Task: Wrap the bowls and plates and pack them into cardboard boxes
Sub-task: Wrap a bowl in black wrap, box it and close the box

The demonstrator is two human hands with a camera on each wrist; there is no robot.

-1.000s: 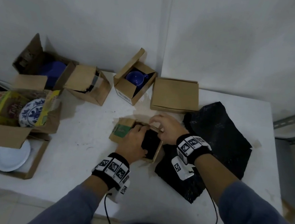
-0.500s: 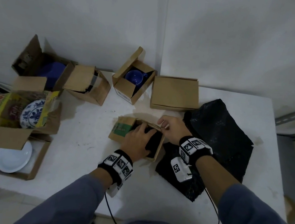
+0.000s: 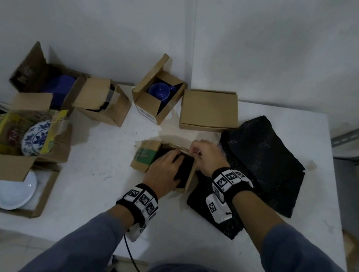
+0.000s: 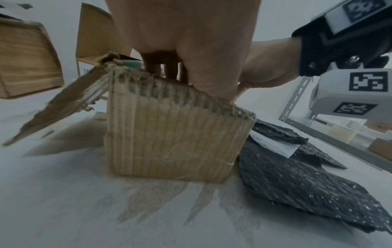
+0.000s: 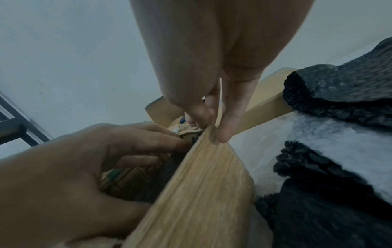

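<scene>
The left hand [image 3: 165, 172] presses a black-wrapped item [image 3: 184, 170] into the small box [image 3: 147, 156] mid-table, while plates [image 3: 14, 193] in boxes at the left edge lie unwrapped. From the left wrist, fingers [image 4: 169, 70] reach inside. From the right wrist, the right hand [image 5: 212, 104] pinches the box's flap [image 5: 201, 176], unclosed.

Grey-blue long sleeves [image 3: 85, 243] cover both forearms. Each wrist wears a black band [image 3: 232, 182] studded with white blocks printed with black square codes. A white camera housing [image 3: 216, 208] hangs beneath, and a thin black cable [image 3: 131, 257] trails nearward.
</scene>
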